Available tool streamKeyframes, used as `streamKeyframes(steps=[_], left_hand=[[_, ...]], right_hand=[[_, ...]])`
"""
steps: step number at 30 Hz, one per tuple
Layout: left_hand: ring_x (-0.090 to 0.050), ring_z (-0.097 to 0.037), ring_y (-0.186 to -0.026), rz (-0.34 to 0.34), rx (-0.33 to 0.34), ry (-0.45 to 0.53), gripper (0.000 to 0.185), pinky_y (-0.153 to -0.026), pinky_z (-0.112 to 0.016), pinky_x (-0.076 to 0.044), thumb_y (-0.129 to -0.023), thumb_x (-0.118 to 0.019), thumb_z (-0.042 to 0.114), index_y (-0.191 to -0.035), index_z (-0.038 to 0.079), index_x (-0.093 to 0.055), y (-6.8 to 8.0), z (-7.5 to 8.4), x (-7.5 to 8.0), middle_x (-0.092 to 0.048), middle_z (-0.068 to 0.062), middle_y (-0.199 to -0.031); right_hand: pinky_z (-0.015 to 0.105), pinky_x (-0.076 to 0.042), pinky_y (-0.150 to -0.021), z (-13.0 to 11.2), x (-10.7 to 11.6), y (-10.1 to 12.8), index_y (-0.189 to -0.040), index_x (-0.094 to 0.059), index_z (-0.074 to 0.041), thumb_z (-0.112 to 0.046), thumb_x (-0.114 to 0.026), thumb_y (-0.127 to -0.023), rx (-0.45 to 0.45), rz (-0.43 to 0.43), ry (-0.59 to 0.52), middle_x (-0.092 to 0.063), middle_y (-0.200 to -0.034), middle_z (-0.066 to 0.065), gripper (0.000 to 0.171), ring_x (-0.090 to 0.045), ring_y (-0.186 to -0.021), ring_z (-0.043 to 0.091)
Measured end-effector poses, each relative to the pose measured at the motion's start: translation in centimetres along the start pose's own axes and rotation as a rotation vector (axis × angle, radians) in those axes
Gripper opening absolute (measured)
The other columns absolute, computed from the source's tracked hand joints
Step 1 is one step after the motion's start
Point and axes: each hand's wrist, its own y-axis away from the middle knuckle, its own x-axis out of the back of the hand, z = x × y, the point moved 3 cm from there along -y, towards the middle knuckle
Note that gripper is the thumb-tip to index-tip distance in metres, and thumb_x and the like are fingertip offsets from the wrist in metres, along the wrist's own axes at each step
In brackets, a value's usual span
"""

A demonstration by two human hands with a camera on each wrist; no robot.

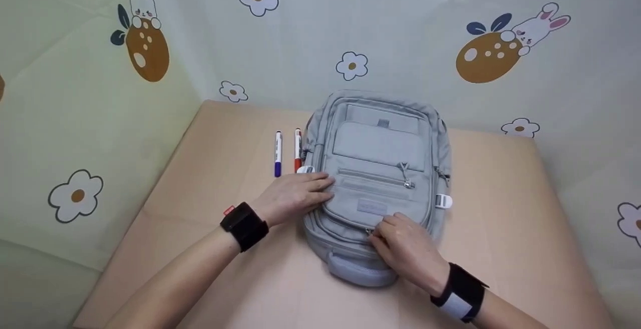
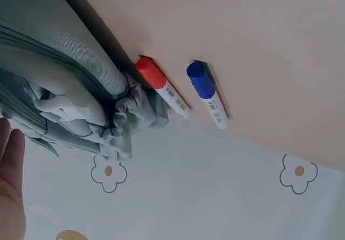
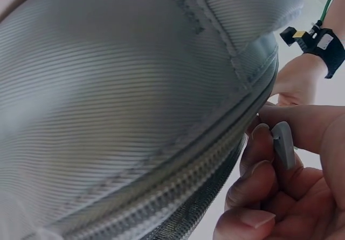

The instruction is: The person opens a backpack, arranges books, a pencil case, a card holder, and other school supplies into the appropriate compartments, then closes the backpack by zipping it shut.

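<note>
A grey backpack [image 1: 378,143] lies flat on its back, its top handle [image 1: 360,269] toward the near side. My left hand [image 1: 290,196] rests on its left side with the fingers stretched over the front. Near the handle, my right hand [image 1: 408,244] pinches a zipper pull [image 3: 284,144] between thumb and curled fingers. In the right wrist view the zipper's teeth [image 3: 178,189] run along the curved edge of the bag up to these fingers. Another zipper [image 1: 375,176] with a metal pull crosses the bag's front.
A blue-capped marker [image 1: 278,153] and a red-capped marker [image 1: 298,148] lie left of the backpack, the red one close beside it. White side buckles [image 1: 443,201] stick out from the bag. Patterned cloth [image 1: 300,33] hangs behind and beside the beige table [image 1: 190,169].
</note>
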Motion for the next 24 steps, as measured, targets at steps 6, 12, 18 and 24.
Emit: streamKeyframes(steps=[6,12,18,24], left_hand=[[-0.051,-0.020,-0.137,0.008,-0.014,-0.032,0.035,-0.104,-0.032,-0.048,-0.096,-0.069,0.012,-0.129,0.020,-0.071,0.0,0.1,-0.4,-0.057,-0.004,-0.146],[-0.051,-0.019,-0.138,0.018,-0.007,-0.026,0.036,-0.101,-0.032,-0.050,-0.096,-0.069,0.011,-0.130,0.020,-0.071,0.0,0.1,-0.5,-0.057,-0.004,-0.146],[-0.052,-0.019,-0.137,0.032,-0.007,-0.031,0.035,-0.100,-0.031,-0.050,-0.095,-0.071,0.011,-0.129,0.020,-0.071,0.0,0.1,-0.6,-0.058,-0.004,-0.146],[-0.052,-0.019,-0.137,0.013,0.002,-0.033,0.035,-0.101,-0.031,-0.050,-0.095,-0.071,0.011,-0.129,0.019,-0.071,0.0,0.2,-0.7,-0.057,-0.005,-0.146]], right_hand=[[0.029,-0.046,-0.063,-0.4,-0.1,-0.3,-0.080,-0.068,-0.022,-0.020,-0.081,-0.087,-0.010,-0.016,-0.007,-0.057,-0.076,-0.013,0.015,-0.052,-0.072,0.008],[0.030,-0.047,-0.062,-1.6,-0.5,-1.7,-0.080,-0.068,-0.020,-0.021,-0.080,-0.088,0.020,-0.024,-0.012,-0.058,-0.076,-0.011,0.014,-0.053,-0.072,0.010],[0.034,-0.048,-0.062,-3.1,-1.2,-3.9,-0.082,-0.070,-0.017,-0.022,-0.077,-0.091,0.065,-0.043,0.017,-0.061,-0.077,-0.006,0.013,-0.056,-0.072,0.015],[0.036,-0.049,-0.061,-3.7,-1.7,-4.7,-0.081,-0.069,-0.015,-0.022,-0.075,-0.092,0.083,-0.058,0.026,-0.061,-0.078,-0.003,0.015,-0.057,-0.073,0.018]])
